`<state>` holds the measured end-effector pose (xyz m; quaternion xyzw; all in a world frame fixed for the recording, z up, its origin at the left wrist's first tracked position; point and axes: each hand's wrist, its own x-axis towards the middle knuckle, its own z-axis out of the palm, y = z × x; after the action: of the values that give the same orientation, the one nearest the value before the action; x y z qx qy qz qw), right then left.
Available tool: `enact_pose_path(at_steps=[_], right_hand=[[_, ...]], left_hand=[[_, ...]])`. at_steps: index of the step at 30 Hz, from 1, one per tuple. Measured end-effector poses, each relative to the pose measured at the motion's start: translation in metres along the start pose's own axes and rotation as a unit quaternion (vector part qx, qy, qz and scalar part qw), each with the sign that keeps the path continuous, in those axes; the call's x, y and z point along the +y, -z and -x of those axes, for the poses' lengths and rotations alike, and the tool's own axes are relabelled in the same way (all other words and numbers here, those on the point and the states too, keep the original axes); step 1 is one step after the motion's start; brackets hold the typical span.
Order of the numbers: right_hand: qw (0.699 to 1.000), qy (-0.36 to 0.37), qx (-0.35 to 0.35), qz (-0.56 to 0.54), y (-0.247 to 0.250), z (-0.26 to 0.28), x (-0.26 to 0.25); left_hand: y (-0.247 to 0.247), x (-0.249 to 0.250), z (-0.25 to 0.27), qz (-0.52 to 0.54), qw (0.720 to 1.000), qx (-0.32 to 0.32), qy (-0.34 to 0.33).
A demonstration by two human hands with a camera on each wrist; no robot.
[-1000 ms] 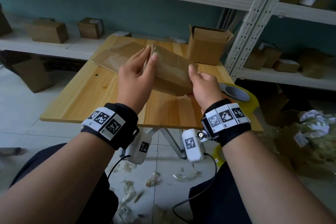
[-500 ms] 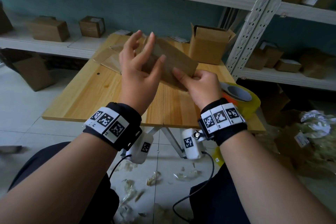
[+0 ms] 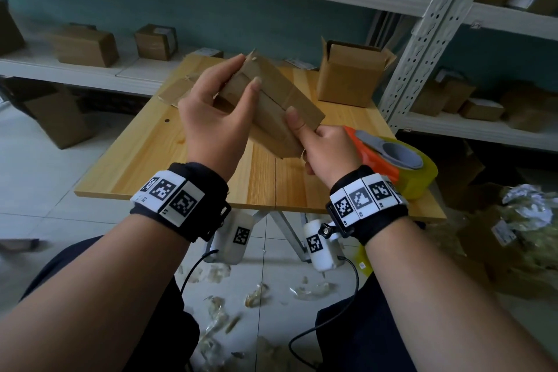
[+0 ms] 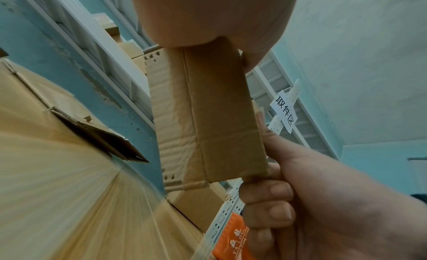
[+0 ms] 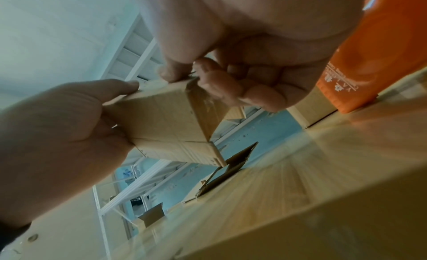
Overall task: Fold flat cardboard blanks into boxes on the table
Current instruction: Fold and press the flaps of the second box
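Above the wooden table I hold a brown cardboard blank in the air, tilted, its far end higher. It bulges along a crease into a partly opened sleeve. My left hand grips the far upper end, thumb on the near face and fingers over the top edge. My right hand pinches the near lower corner, thumb on top and curled fingers beneath. The left wrist view shows the blank running down to the right hand. The right wrist view shows two faces of the blank between both hands.
An open-topped folded box stands at the table's back right. More flat blanks lie at the back left. An orange tape dispenser with a yellow roll sits by my right wrist. A white shelf upright rises on the right.
The blank has come nearer and swelled open along its crease. My left hand went from straight fingers beside it to gripping its far end. My right thumb slid onto the near corner.
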<state>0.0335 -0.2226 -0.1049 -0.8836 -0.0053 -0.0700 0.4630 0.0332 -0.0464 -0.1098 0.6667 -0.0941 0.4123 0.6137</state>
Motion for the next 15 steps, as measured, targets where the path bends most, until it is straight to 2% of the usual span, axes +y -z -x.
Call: enact_pose_path(at_steps=[8, 11, 15], right_hand=[[0.998, 0.046, 0.047, -0.005, 0.002, -0.005, 0.002], [0.997, 0.039, 0.056, 0.028, 0.0, -0.008, 0.006], [0.994, 0.07, 0.055, 0.059, -0.005, -0.01, 0.012]], left_hand=[[-0.005, -0.005, 0.0, -0.002, 0.996, 0.03, 0.082], [-0.006, -0.004, 0.0, 0.002, 0.996, 0.036, 0.081], [-0.001, -0.004, -0.003, 0.02, 0.994, 0.083, 0.066]])
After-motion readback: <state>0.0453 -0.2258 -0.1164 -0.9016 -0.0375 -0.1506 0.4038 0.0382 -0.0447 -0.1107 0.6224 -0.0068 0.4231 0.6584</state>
